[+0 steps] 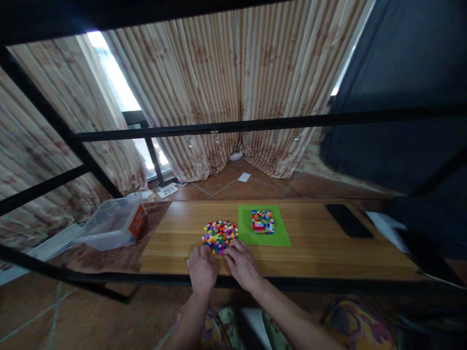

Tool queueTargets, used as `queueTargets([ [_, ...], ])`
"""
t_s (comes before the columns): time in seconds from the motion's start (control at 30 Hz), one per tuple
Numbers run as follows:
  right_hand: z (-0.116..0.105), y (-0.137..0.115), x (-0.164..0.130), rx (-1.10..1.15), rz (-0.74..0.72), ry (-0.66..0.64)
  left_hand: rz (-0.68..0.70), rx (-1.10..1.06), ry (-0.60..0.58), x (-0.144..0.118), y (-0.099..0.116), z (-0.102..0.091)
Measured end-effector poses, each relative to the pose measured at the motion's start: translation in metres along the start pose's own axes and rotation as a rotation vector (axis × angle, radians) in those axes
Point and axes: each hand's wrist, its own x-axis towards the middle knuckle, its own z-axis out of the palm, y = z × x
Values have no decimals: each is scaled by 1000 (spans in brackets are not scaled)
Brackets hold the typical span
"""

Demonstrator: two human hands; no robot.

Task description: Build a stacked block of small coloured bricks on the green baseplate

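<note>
Viewing: a wooden surface [314, 253] seen from above and behind the person's two hands, through a black metal frame [255, 125].
Landmark: the green baseplate [262, 238], lying flat near the middle of the surface; all places below are given from it.
Brick pile: a heap of small many-coloured bricks [220, 236] lies just left of the baseplate, touching or nearly touching its left edge.
Built block: a square patch of mixed-colour bricks [262, 221] sits on the far half of the baseplate.
Left hand: the left hand [202, 269] lies palm down, nearer the viewer and to the left of the baseplate, fingers loosely together and pointing at the near edge of the brick pile; whether it pinches a brick cannot be told.
Right hand: the right hand [242, 265] lies palm down just in front of the baseplate's near left corner, fingers lightly bent, fingertips at the right near edge of the pile; any brick beneath them is hidden.
Hands together: the two lie side by side, close but apart.
Phone: a dark flat phone [349, 220] lies well to the right of the baseplate.
Clear box: a transparent plastic box [109, 223] with an orange label stands well to the left of the baseplate, off the surface's end.
Backdrop: patterned curtains [233, 87] hang beyond the baseplate, above a tiled floor [255, 187].
</note>
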Motion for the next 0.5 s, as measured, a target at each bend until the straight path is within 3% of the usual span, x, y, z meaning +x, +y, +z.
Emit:
queueTargets([
  [0.13, -27, 12, -40, 63, 60, 125, 43, 3, 61, 2, -3, 3],
  [0.23, -65, 45, -51, 60, 186, 255, 68, 10, 89, 2, -5, 6],
  [0.3, -93, 79, -40, -64, 296, 379, 67, 8, 93, 1, -7, 7],
  [0.37, -118, 118, -15, -118, 341, 410, 65, 0, 89, 1, -7, 8],
  [0.5, -142, 190, 53, -186, 367, 349, 34, -9, 81, 1, -6, 10],
])
